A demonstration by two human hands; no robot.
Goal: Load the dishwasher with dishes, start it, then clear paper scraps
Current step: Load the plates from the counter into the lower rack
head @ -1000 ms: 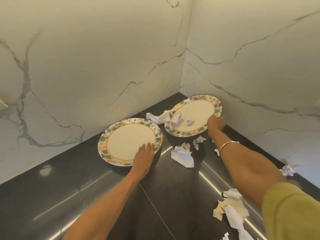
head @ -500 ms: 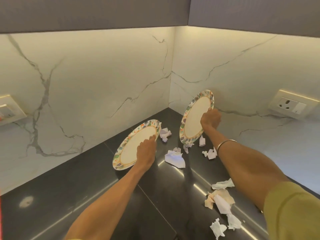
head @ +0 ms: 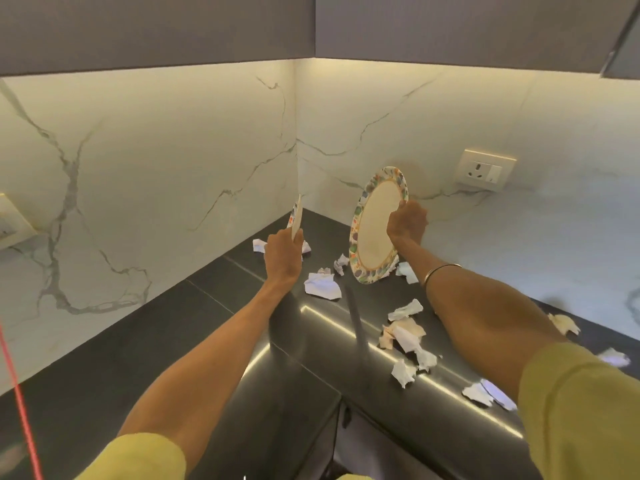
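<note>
Two round plates with cream centres and colourful patterned rims are held up above the dark corner counter (head: 207, 334). My left hand (head: 282, 258) grips the left plate (head: 297, 218) by its lower edge; that plate stands nearly edge-on to me. My right hand (head: 407, 221) grips the right plate (head: 375, 230) at its right rim, with the plate tilted steeply and its face turned left. Crumpled white paper scraps (head: 322, 284) lie on the counter beneath and between the plates, and several more scraps (head: 405, 332) are strewn to the right. The dishwasher is not in view.
White marble walls meet in the corner behind the plates. A wall socket (head: 485, 171) sits on the right wall and another switch plate (head: 10, 221) at the far left. Grey cabinets (head: 311, 26) hang overhead. The counter's inner front edge (head: 341, 400) runs near my elbows.
Both plates have been lifted off the counter and tipped further upright; the left one has turned edge-on. Scraps that lay on the right plate have fallen to the counter. My view has tilted up.
</note>
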